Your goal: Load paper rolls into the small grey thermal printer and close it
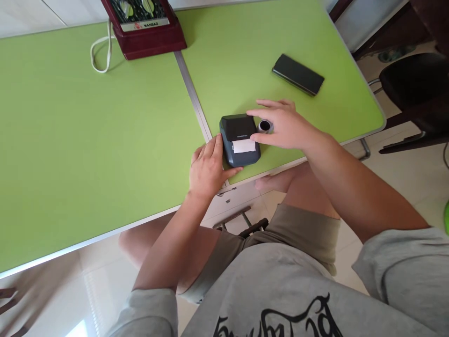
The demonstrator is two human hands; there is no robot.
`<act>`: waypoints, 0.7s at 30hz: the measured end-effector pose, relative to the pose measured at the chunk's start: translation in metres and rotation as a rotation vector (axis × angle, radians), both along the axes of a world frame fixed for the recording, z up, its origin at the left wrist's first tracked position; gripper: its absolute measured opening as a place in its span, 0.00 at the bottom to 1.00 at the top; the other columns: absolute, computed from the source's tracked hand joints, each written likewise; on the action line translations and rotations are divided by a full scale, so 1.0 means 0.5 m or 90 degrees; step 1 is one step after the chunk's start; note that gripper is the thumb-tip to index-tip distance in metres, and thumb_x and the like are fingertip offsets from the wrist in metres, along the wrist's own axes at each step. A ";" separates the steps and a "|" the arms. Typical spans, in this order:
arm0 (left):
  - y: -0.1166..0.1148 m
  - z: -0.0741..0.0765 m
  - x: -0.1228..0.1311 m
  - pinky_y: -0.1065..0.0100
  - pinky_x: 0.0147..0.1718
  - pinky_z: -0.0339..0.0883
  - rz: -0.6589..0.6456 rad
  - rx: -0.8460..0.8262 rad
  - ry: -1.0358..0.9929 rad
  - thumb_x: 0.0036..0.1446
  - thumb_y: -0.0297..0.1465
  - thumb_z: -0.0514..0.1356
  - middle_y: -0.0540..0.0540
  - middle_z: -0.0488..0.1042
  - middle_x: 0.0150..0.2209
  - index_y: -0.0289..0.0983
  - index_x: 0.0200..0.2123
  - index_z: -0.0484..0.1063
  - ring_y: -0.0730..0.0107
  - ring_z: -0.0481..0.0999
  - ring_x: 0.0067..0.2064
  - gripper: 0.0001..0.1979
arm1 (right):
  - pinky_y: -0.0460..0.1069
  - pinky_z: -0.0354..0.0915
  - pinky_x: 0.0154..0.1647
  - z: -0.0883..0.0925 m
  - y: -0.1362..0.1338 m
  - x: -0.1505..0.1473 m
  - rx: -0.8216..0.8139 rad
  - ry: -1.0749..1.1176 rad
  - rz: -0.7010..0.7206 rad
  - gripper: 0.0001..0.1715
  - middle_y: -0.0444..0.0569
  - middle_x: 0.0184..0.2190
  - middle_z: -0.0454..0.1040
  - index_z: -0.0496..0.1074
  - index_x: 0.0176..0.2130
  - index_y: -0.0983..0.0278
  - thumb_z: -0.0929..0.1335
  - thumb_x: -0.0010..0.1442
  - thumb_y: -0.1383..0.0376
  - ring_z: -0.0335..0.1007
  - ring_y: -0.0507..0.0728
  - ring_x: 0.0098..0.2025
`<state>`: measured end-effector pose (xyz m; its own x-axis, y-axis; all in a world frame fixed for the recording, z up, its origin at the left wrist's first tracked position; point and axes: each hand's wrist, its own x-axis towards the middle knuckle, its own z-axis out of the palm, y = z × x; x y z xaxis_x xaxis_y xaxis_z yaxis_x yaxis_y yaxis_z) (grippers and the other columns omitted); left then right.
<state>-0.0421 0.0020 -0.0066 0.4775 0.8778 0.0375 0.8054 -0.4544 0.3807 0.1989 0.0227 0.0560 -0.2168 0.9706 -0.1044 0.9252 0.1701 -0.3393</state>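
A small dark label printer (240, 122) lies on the green table close to its front edge. A white paper label (244, 146) sticks out of its slot. My left hand (207, 169) holds the printer at its left side, fingers along that side and thumb around the front corner. My right hand (286, 124) is at the printer's right side, fingers spread, with the index fingertip at the top right corner and the thumb tip beside the label. Between that thumb and index finger, a small pale roll (265, 126) with a dark centre stands on the table, partly hidden.
A black phone-like slab (298, 75) lies farther back on the right. At the back edge stands a dark red appliance (150, 40) with dials and a white cord (100, 70). A metal seam strip (192, 96) crosses the green table (87, 154). A dark chair (417, 86) is at the right.
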 end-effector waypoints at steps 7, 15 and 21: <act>-0.003 -0.005 0.001 0.52 0.70 0.61 0.002 -0.002 -0.003 0.56 0.49 0.72 0.26 0.65 0.70 0.25 0.73 0.54 0.45 0.68 0.70 0.54 | 0.74 0.47 0.71 0.010 -0.004 -0.006 0.000 -0.016 0.003 0.35 0.55 0.65 0.73 0.71 0.65 0.56 0.70 0.61 0.50 0.53 0.74 0.75; -0.005 0.007 -0.001 0.54 0.71 0.60 -0.011 -0.009 -0.011 0.57 0.48 0.72 0.32 0.67 0.70 0.30 0.74 0.55 0.46 0.68 0.70 0.51 | 0.75 0.49 0.70 0.005 -0.003 -0.005 0.004 -0.017 0.009 0.35 0.54 0.65 0.73 0.71 0.64 0.57 0.69 0.61 0.51 0.54 0.77 0.74; -0.005 0.012 0.003 0.55 0.71 0.58 -0.006 -0.026 0.008 0.56 0.49 0.72 0.29 0.63 0.72 0.26 0.73 0.57 0.45 0.66 0.72 0.52 | 0.74 0.49 0.70 0.005 -0.004 0.000 -0.002 -0.013 0.010 0.35 0.55 0.61 0.76 0.70 0.64 0.57 0.69 0.61 0.51 0.56 0.74 0.73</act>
